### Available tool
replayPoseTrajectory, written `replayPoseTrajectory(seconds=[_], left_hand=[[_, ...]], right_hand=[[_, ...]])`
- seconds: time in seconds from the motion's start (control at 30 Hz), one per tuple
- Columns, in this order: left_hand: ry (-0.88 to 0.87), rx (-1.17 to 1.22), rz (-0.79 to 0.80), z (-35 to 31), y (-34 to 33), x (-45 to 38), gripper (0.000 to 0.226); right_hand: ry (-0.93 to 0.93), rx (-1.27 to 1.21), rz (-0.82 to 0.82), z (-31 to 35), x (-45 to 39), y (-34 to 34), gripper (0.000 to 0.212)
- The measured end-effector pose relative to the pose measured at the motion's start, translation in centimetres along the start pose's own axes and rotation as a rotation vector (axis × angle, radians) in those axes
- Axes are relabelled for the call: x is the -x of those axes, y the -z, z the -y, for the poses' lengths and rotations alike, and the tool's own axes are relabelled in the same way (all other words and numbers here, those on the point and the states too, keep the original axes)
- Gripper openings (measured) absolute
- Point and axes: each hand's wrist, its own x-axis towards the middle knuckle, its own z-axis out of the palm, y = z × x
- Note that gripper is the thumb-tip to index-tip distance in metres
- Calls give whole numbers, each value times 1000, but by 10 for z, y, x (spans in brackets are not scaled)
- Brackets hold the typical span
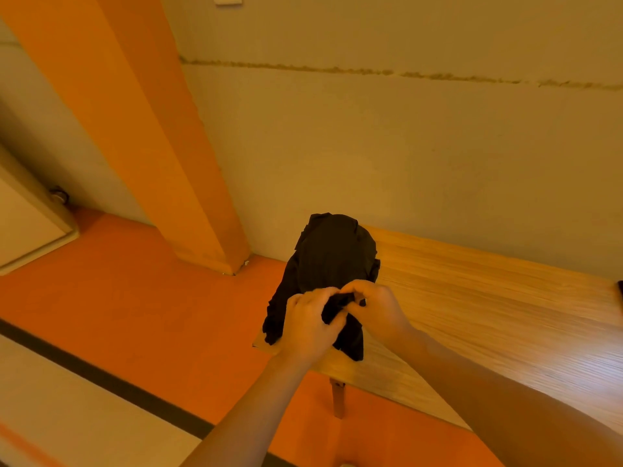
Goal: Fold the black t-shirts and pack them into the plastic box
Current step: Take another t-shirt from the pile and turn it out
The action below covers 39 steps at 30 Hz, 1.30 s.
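A heap of black t-shirts (332, 254) is lying bunched on the left end of the wooden tabletop (488, 298), close to the pale wall (387, 146) and spilling a little over the tabletop's left edge. Both hands are working at the near side of the heap. The left hand (308, 326) is curling its fingers (322, 296) around a fold of the dark cloth, and the right hand (379, 310) is pinching the same fold from the other side, so the two hands are nearly touching with a twist of fabric showing between them (how many shirts are in the heap cannot be told, since the cloth is one dark mass). Both bare forearms are reaching in from the bottom of the view. One wooden table leg (338, 399) is standing on the orange floor (151, 298) below the tabletop's near corner. An orange pillar (161, 129) is rising against the wall to the left of the heap.
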Motion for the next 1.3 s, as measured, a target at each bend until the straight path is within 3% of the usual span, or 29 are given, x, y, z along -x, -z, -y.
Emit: replayPoseTrajectory(seconds=[0.07, 0.17, 0.43, 0.63, 0.83, 1.0, 1.3], left_hand=[[10, -72, -18, -2, 3, 0, 23], [48, -84, -1, 2, 9, 3, 23], [259, 352, 79, -9, 55, 10, 25], [356, 302, -123, -10, 78, 13, 20], [272, 481, -114, -28, 79, 4, 19], [43, 294, -72, -35, 78, -5, 18], [-28, 239, -77, -43, 77, -7, 18]], right_hand=[[-8, -22, -11, 1, 2, 1, 20], [21, -39, -10, 0, 4, 1, 15], [77, -39, -22, 5, 1, -5, 10], [58, -192, -57, 24, -3, 4, 11], [188, -155, -59, 33, -2, 14, 11], [345, -35, -80, 44, 4, 21, 45], [372, -170, -151, 59, 9, 39, 22]])
